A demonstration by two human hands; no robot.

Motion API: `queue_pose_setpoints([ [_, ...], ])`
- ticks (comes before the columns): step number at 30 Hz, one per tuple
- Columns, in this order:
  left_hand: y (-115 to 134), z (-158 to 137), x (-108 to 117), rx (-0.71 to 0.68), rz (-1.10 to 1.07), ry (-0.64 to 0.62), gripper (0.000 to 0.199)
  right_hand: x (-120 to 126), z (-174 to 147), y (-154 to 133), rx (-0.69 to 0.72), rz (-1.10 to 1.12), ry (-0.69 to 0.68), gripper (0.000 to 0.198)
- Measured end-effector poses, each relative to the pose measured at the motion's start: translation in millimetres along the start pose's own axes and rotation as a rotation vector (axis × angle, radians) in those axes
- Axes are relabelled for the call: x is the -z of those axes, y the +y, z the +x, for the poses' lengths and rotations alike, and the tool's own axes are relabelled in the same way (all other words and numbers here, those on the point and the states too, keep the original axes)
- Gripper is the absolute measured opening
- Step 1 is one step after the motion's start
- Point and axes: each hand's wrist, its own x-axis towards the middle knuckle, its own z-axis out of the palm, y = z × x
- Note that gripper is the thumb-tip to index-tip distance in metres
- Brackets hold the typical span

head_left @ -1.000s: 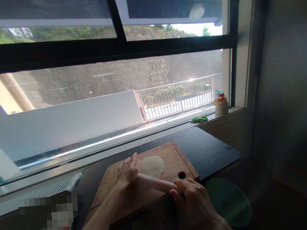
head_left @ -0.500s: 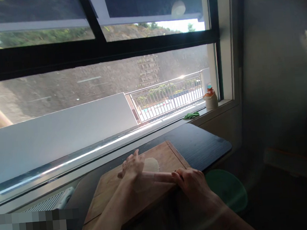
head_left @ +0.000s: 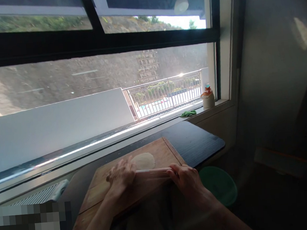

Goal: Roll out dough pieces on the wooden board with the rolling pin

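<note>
A wooden rolling pin [head_left: 152,173] lies crosswise above a wooden board [head_left: 96,194], just on the near side of a flat, pale round of dough [head_left: 144,160]. My left hand [head_left: 123,174] rests over the pin's left part, its fingers bent over the wood and partly covering the dough's left edge. At the pin's right end, my right hand [head_left: 184,174] is closed around it with the thumb along the near side. The board sits on a dark table [head_left: 198,138].
Beyond the table runs a window sill [head_left: 199,110] with a green cloth [head_left: 188,113] and a white container with an orange top [head_left: 208,98]. A green basin [head_left: 219,186] stands below the table's right side. A radiator [head_left: 40,193] is at the left.
Both hands and the rolling pin have shifted toward the near side of the dough, and more of the dough shows. The left hand has turned flatter. The view has tilted slightly.
</note>
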Motion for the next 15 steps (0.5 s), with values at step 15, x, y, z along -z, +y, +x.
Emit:
queue_pose_setpoints([
  [15,14,38,-4,0.028,-0.129,-0.102,0.05,1,5,0,-0.053,-0.131,-0.021,0.041],
])
